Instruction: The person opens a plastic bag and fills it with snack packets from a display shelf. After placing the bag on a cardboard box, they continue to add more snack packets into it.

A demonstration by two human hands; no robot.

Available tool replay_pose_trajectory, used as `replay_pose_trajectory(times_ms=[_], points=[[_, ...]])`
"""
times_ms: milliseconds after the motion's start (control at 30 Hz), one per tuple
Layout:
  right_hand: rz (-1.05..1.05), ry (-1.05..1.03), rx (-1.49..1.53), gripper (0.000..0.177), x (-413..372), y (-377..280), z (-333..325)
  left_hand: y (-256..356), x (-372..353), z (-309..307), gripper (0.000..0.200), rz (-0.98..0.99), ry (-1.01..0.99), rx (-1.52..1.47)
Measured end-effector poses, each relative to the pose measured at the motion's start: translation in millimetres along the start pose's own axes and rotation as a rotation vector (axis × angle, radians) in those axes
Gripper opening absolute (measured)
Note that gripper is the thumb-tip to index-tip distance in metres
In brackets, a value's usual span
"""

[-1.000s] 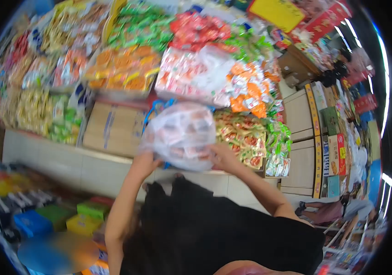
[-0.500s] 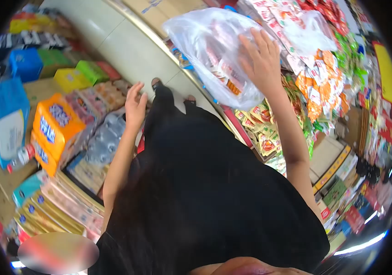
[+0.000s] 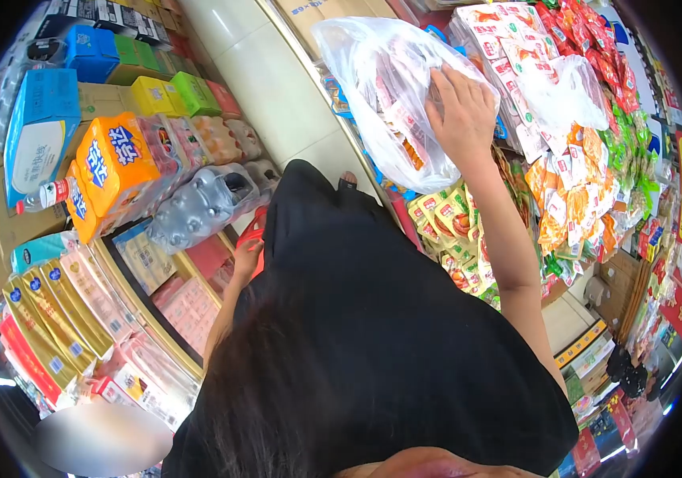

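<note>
My right hand [image 3: 466, 111] lies on the side of a translucent white plastic bag [image 3: 357, 60], its fingers stretched out. Through the film show several packets, pinkish-white and orange in parts; their kind is hard to make out. The bag rests on a display of packaged snacks. Low at my left side, my left hand [image 3: 245, 259] is at a red plastic object [image 3: 253, 229], with its fingers curled against the edge. My black clothing hides much of that object, so its kind does not show.
To the left stand an orange bottle pack [image 3: 122, 151], shrink-wrapped clear bottles [image 3: 197, 211] and a blue carton [image 3: 42, 119]. Yellow packets [image 3: 452, 215], orange packets [image 3: 568, 191] and another plastic bag [image 3: 568, 88] lie at right. A tiled floor [image 3: 265, 80] runs between.
My left hand has moved down from beside the bottles to the red object, its fingers now curled. My right hand stays on the bag. The view has shifted, showing more goods at left.
</note>
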State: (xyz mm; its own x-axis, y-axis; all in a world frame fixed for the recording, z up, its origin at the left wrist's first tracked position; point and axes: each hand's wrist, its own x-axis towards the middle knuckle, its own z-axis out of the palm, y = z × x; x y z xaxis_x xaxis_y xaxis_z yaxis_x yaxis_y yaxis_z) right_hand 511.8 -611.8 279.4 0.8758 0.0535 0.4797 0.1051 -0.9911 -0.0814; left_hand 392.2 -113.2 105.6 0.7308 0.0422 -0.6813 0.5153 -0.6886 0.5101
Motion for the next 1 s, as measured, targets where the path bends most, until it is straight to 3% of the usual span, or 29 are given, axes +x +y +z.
replay_pose_trajectory(times_ms=[100,200,267,400,700,1000], points=[[-0.001,0.0,-0.039,0.043,1,-1,-2,6,7,8,0.029,0.001,-0.088,-0.115],[0.024,-0.045,-0.016,0.044,0,1,-1,-12,31,18,0.029,0.114,-0.07,0.021],[0.023,-0.034,0.0,0.044,-1,2,1,-28,45,22,0.031,0.051,-0.115,-0.245],[0.033,-0.015,0.022,0.043,-2,2,0,8,28,4,0.03,0.023,-0.129,-0.078],[0.042,-0.006,0.039,0.044,-3,3,2,49,0,1,0.027,-0.034,-0.154,-0.171],[0.044,0.015,0.062,0.045,-5,4,1,-11,39,9,0.027,0.115,-0.105,-0.033]])
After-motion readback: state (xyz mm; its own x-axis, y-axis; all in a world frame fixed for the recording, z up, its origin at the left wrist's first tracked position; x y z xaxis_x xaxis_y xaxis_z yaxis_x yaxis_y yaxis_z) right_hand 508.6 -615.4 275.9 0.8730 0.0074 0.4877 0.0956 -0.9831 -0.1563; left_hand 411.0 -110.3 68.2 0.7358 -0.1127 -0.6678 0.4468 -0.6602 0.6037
